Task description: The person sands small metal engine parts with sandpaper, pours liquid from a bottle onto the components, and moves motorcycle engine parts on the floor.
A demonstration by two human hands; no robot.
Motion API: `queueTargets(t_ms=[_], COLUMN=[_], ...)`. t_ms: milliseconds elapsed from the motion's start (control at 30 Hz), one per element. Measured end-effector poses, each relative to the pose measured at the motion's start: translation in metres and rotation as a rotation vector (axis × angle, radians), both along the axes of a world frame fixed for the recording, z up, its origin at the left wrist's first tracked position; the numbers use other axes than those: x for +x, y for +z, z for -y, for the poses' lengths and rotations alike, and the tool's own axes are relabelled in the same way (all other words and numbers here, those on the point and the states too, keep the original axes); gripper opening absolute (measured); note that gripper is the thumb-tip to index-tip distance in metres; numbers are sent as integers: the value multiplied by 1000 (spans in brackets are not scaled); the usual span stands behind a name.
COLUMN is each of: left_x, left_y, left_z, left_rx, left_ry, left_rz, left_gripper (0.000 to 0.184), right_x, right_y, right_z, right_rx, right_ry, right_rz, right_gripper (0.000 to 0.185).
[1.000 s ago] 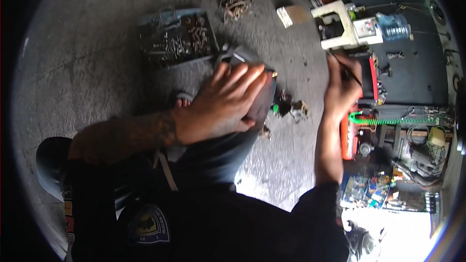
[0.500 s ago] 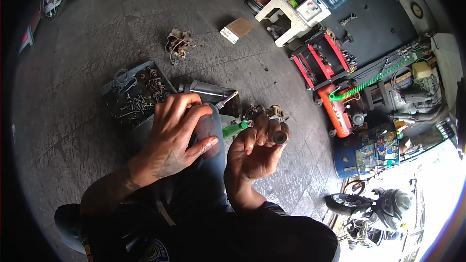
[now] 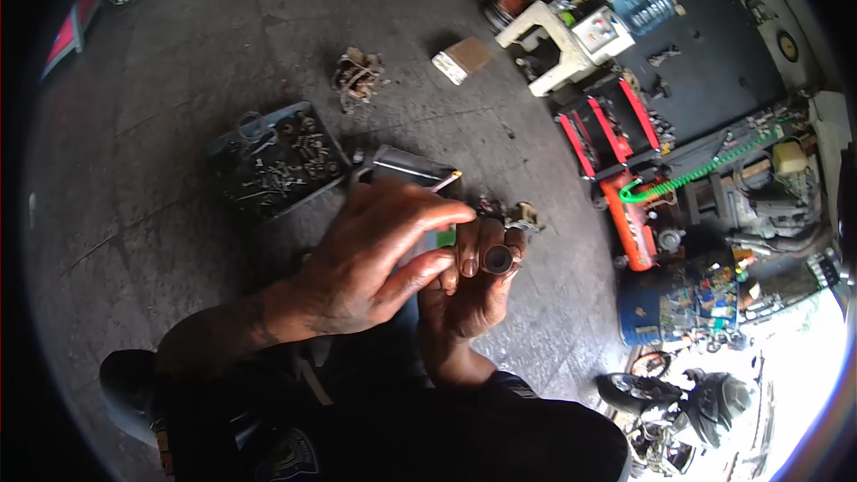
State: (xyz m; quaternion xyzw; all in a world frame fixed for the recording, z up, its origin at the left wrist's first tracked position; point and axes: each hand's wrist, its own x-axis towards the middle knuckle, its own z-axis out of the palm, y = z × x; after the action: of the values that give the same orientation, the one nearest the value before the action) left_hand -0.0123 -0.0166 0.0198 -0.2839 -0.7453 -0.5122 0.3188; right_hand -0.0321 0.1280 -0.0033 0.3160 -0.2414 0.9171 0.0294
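My right hand [image 3: 469,290] is closed around a short hollow metal cylinder [image 3: 498,259], its round open end facing me. Just left of it, my left hand [image 3: 375,254] is raised with thumb and forefinger apart and nothing visible between them. Those fingertips are close to the fingers of my right hand; whether they touch is unclear. Behind the hands, part of something green [image 3: 445,238] shows. A thin stick with a yellow end [image 3: 451,178] lies at a dark metal pan [image 3: 415,165], which my left hand partly covers.
A tray [image 3: 308,205] of bolts and metal parts is on the floor at left. Beyond are a dirty metal part [image 3: 359,80] and a box [image 3: 462,60]. At right stand a white stool [image 3: 544,36], a red tool rack [image 3: 607,129], a blue drum [image 3: 638,312] and a motorcycle [image 3: 714,402].
My left hand has left my knee and moved right, up to my right hand. The right hand keeps the cylinder and has shifted slightly left. The view has turned a little.
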Motion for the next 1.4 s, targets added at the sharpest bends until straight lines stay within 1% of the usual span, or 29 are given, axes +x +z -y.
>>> queueTargets(t_ms=[67,100,133,200,333,367,433,467,533,567,600,667,733,867,933,1000,1067,1167,1233,1300,1400], left_x=[-3,-3,-4,-9,-9,-8,-6,-6,-4,-2,-1,1,4,9,11,11,10,12,14,16,18], left_y=[-1,1,0,-3,-8,-8,-8,-7,-7,-2,1,5,8,9,11,12,11,9,10,10,10], left_z=[2,4,6,12,10,9,7,7,6,3,2,2,-1,-6,-7,-5,-4,-8,-9,-10,-11], left_rx=[28,53,29,45,167,150,238,231,208,243,248,186,202,178,164,165,112,174,165,156,115], left_ry=[-18,-28,-10,-46,-113,-115,-89,-92,-27,37,38,98,100,75,80,88,99,83,86,88,99], left_rz=[-22,-12,-10,-93,-77,-73,-54,-51,-40,-46,-45,-141,-148,-153,-169,-171,-214,-184,-190,-197,-241], left_gripper=[35,32,32,30,26,26,29,29,33,30,30,29,28,29,29,28,34,29,30,31,35], right_x=[2,3,5,6,6,4,9,11,14,15,16,21,26,32,34,34,32,34,36,41,43], right_y=[2,0,1,5,3,2,4,5,3,1,1,0,-1,-22,-21,-27,-30,-28,-33,-45,-44], right_z=[7,8,9,13,21,24,29,31,33,35,36,39,41,44,39,38,36,35,34,35,37], right_rx=[119,153,130,181,122,132,89,63,48,29,13,11,-97,-102,-46,-92,-84,-73,-65,-158,-207], right_ry=[-23,-40,-21,-29,2,3,37,70,55,55,56,58,57,-25,9,66,81,106,117,145,122], right_rz=[26,68,69,207,172,148,183,215,251,264,276,261,284,242,197,214,194,178,183,286,281], right_gripper=[23,22,22,21,21,20,20,19,18,17,17,16,17,17,19,21,22,21,20,18,18])
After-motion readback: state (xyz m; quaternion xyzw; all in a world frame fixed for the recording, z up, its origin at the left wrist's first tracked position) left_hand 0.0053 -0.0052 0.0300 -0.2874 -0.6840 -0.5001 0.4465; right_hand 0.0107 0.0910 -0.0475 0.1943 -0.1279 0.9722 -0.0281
